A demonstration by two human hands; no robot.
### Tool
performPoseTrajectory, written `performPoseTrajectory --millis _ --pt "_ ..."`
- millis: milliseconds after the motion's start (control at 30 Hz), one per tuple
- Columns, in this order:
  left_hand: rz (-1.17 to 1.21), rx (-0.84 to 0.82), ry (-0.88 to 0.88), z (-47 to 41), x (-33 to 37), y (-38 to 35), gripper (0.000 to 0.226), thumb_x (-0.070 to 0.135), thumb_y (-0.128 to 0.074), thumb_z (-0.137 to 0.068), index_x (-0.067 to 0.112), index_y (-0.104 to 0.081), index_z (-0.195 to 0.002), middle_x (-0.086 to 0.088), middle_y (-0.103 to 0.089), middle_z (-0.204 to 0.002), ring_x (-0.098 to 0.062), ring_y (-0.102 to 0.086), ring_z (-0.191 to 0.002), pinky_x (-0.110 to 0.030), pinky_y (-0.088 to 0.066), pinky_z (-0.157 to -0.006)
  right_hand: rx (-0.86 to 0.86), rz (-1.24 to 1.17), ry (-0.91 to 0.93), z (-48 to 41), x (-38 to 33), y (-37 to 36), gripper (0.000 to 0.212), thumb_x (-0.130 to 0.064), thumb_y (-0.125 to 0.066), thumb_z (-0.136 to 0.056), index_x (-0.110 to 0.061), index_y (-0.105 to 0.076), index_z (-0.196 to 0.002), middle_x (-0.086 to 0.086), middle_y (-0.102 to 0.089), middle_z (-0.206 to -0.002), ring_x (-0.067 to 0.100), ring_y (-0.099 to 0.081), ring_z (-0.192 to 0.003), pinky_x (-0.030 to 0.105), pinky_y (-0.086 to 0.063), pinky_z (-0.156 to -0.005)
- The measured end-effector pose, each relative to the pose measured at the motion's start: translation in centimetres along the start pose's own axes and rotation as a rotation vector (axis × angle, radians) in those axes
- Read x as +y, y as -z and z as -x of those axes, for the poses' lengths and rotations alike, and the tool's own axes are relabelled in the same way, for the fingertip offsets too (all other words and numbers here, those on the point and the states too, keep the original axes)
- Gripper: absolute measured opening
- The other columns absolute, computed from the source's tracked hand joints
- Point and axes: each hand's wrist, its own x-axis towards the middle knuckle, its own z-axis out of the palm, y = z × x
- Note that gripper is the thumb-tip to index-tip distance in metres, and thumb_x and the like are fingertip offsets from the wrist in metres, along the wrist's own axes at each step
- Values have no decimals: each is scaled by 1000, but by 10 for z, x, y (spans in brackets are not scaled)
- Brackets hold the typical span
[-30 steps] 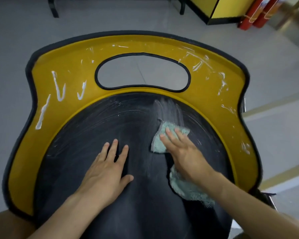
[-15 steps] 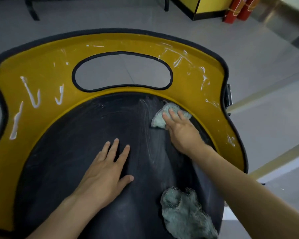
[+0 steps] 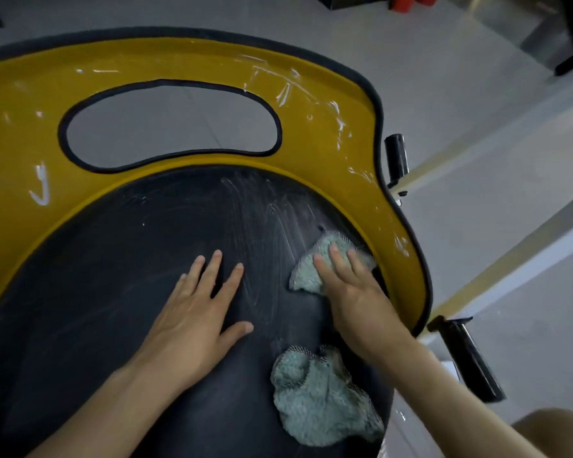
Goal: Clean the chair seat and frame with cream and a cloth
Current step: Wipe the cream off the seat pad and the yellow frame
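The black chair seat fills the lower view, ringed by the yellow frame with an oval cut-out. White cream streaks lie on the yellow frame at left and upper right, and thin smears cover the seat's right half. My right hand presses a pale green cloth flat onto the seat beside the right yellow edge, fingers straight. A second bunch of the same green cloth lies on the seat under my right forearm. My left hand rests flat on the middle of the seat, fingers spread.
Black chair-leg ends stick out past the right rim. Grey floor with a yellow line lies to the right. Red cylinders and a dark base stand at the top.
My right hand has slid the cloth from the upper middle of the seat down and to the right, next to the yellow edge. My left hand has stayed put. The view shifted left.
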Motion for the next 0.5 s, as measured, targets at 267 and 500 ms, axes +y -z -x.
performPoseTrajectory --millis 267,500 --pt "23 29 -25 0 -3 -1 86 68 -39 -95 43 20 -153 8 38 -158 -11 36 -145 -26 12 -116 31 -101 -91 -46 22 -3 64 -14 -40 -101 -25 -10 -156 7 -6 -165 32 -2 -151 47 -17 -122" --pt "32 43 -27 0 -3 0 85 67 -39 -95 44 20 -152 10 41 -157 -9 38 -144 -24 15 -114 10 26 -158 29 15 -9 75 1 -56 -73 -11 -42 -146 20 -43 -148 44 -48 -130 50 -46 -103"
